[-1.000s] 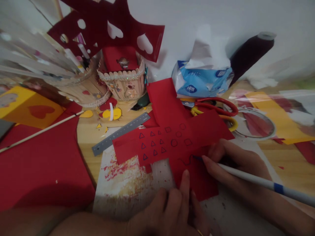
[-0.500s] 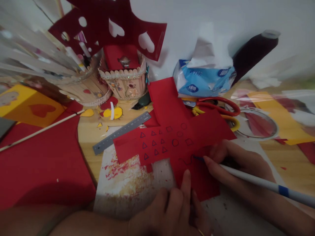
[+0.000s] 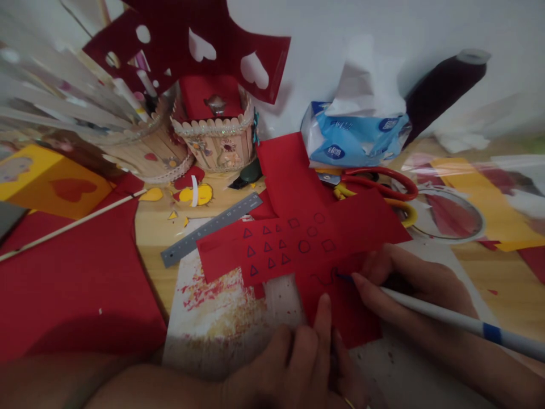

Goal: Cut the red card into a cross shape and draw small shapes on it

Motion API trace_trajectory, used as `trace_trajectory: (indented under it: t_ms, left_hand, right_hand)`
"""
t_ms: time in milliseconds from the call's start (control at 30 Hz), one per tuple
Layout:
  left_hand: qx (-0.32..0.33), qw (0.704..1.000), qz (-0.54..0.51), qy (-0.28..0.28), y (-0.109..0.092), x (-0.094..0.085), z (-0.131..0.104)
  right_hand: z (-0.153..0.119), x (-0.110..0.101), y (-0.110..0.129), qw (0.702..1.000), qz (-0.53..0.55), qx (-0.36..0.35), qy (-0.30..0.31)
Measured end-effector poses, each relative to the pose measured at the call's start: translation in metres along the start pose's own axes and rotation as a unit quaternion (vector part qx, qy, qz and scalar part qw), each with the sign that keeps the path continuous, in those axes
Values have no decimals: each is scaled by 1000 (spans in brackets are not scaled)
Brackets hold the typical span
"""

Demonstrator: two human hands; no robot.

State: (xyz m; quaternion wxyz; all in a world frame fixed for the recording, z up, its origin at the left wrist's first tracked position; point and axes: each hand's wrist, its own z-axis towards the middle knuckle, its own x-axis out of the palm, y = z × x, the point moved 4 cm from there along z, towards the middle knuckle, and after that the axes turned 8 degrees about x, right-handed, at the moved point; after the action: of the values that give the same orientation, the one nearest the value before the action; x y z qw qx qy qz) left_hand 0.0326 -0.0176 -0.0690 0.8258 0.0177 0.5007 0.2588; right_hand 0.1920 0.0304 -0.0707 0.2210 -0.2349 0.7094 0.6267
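Observation:
A cross-shaped piece of red paper (image 3: 353, 221) lies in front of me. Drawn on it in dark ink are several triangles, squares and circles, and a wavy line runs across its lower flap. My right hand (image 3: 409, 284) grips a white marker (image 3: 443, 312) with a blue band, its blue tip touching the flap at the end of the wavy line. With the index finger stretched out, my left hand (image 3: 302, 363) presses on the lower flap near its left edge. The other fingers are loosely bent, and the thumb side is partly shadowed.
A grey ruler (image 3: 213, 230) touches the paper's left. Scissors (image 3: 383, 184) lie behind its right arm, beside a tape roll (image 3: 481, 224). Further back stand a tissue pack (image 3: 357, 136) and stick-walled holders (image 3: 217, 145). Red sheet (image 3: 80, 272) spreads at left.
The wavy line has grown slightly at the marker's tip, curling over at its right end. Both hands keep nearly the same place.

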Motion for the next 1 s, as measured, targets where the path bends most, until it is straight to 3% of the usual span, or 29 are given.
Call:
trace_trajectory:
  t_ms: [133,300,500,633,767,900,1000]
  left_hand:
    - [-31,999,8,-39,-2,0,0]
    - [-15,999,12,-35,-5,3,-3]
    - [-21,999,14,-44,-2,1,-2]
    - [-10,1000,-2,-7,0,2,0]
    - [-24,998,11,-50,0,1,-3]
    - [9,1000,-2,3,-3,5,-4]
    - [-18,999,13,-31,-1,1,-3]
  right_hand:
    - [-3,2,5,999,28,35,-22]
    - [-5,2,7,998,26,52,-36]
    - [0,0,1,1000,-7,-7,23]
    - [1,0,0,999,-17,-15,30]
    - [-4,2,4,1000,-5,23,4]
    - [-6,2,5,999,2,43,-18]
    - [-4,1,1,1000,-9,7,10]
